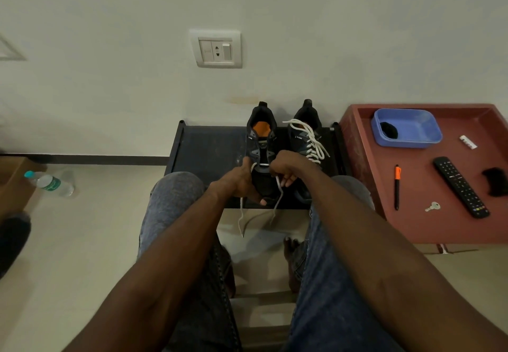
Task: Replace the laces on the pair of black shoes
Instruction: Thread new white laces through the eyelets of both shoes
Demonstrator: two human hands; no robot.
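- Pale wall and beige floor frame a low black surface (209, 148) at the centre of the frame, which carries the pair of black shoes.
- Left shoe (261, 142) stands with heel to the wall, its orange insole showing; only one white lace (278, 186) bar crosses its lowest eyelets.
- Both loose lace ends hang over the front edge of the surface toward the floor.
- Left hand (242, 184) grips the toe side of this shoe, fingers curled round it, with one strand of the lace running by the thumb.
- Right hand (286, 167) pinches the other strand of the lace between curled fingers, just right of the toe.
- Right shoe (308, 137) sits just beside the first, fully threaded with a white lace.
- Further right, a red tray (412, 228) holds a blue tub (406, 129), a pen (397, 186), a remote (460, 186) and a key (433, 206).
- At far left on the floor lies a water bottle (49, 182); a wall socket (216, 49) sits above the shoes.
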